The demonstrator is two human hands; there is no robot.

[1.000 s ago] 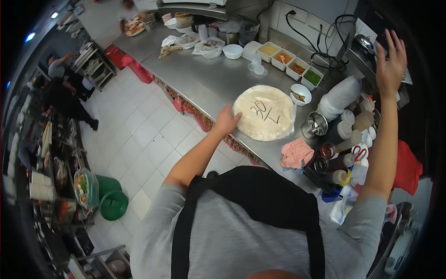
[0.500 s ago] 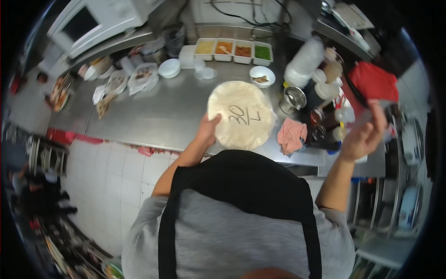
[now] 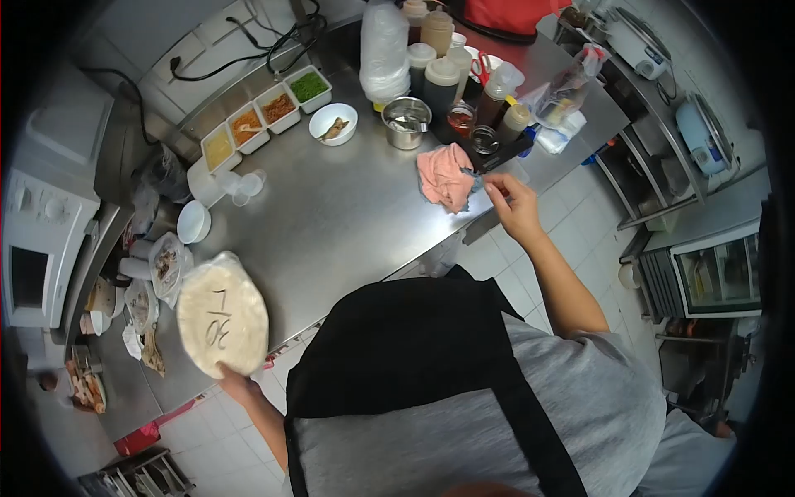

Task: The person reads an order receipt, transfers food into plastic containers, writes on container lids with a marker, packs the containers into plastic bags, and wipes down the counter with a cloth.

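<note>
My left hand [image 3: 237, 384] grips the lower edge of a round, pale, flat pack [image 3: 224, 315] wrapped in clear plastic, with "30" and "L" written on it in black. The pack is held at the left part of the steel counter [image 3: 323, 224]; whether it touches the counter I cannot tell. A crumpled pink cloth [image 3: 445, 177] lies near the counter's front edge, with a blue-grey cloth [image 3: 475, 184] showing beside it. My right hand [image 3: 515, 207] is just right of these cloths, fingers loosely bent and apart, fingertips close to the blue-grey one. Contact there is unclear.
Four-sided tubs of chopped food [image 3: 247, 126] line the back, near a white bowl [image 3: 334, 124] and a metal pot [image 3: 406, 123]. Sauce bottles [image 3: 441, 83] crowd the back right. Bagged food [image 3: 168, 267] and another white bowl [image 3: 194, 222] are at left.
The view has turned to the right. The pack has swung left and turned over in direction in my left hand. My right hand has come down from beside the bottles to the cloths.
</note>
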